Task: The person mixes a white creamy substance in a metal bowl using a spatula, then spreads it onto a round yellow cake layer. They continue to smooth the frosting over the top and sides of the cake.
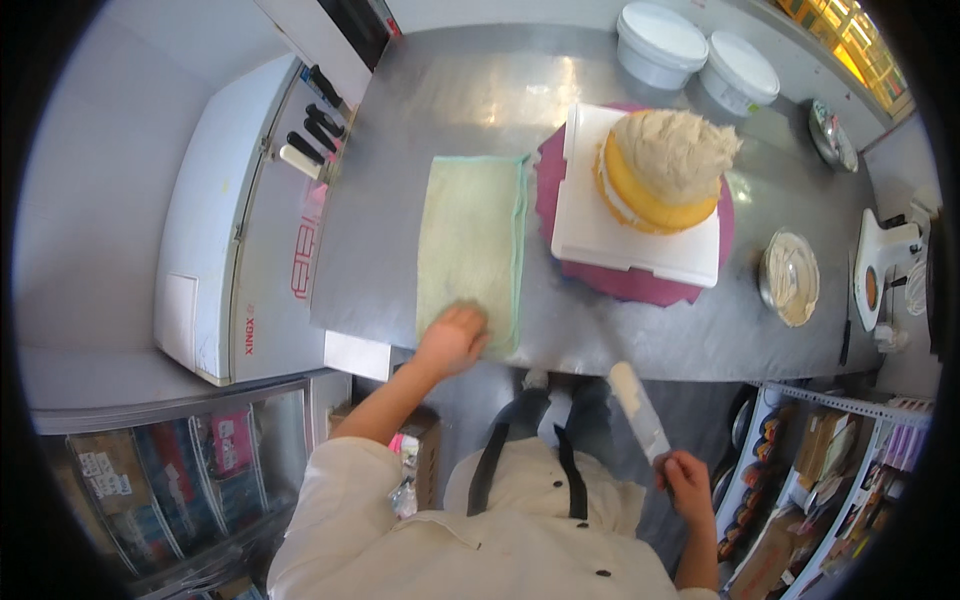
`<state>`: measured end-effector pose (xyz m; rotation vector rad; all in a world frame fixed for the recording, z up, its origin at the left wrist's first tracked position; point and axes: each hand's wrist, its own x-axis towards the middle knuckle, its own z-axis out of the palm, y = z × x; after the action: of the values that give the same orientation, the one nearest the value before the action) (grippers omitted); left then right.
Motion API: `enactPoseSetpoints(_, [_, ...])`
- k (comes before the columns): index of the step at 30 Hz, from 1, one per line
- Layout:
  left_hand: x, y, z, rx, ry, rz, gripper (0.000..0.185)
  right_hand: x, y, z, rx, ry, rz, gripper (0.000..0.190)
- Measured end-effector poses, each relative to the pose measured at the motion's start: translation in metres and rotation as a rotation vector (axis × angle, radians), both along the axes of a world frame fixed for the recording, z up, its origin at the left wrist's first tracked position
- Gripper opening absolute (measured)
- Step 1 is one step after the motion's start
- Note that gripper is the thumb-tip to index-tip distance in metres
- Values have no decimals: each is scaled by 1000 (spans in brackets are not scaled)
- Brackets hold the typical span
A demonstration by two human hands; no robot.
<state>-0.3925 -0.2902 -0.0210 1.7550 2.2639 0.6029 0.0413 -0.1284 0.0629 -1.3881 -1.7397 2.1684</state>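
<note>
My left hand [454, 341] is over the near end of a folded pale green towel [472, 232] on the metal worktop. Its fingers are curled and blurred, so whether they pinch the cloth is unclear. Off the front edge of the worktop, my right hand [684, 480] grips the handle of an icing spatula [637, 409], its blade smeared with cream. To the right of the towel stands a yellow sponge cake [660, 201] with a pale filling showing at its side. A large mound of beige cream [671, 154] covers most of its top. Under the cake is a white board [592, 240].
A purple mat [551, 176] lies beneath the board. Right of it sits a metal bowl with cream [791, 277]. Lidded white tubs [660, 45] and another metal bowl [832, 135] stand at the back. Several knives [319, 135] hang beside a white chest freezer [217, 225] on the left.
</note>
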Motion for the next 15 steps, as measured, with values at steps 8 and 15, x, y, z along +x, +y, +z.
enactPoseSetpoints(8, [-61,100,-13,25,283,143,59,0,-8,18,-34,23,-12,25])
enactPoseSetpoints(15, [-100,171,-60,-94,213,235,75,0,4,51,-42,17,-328,23])
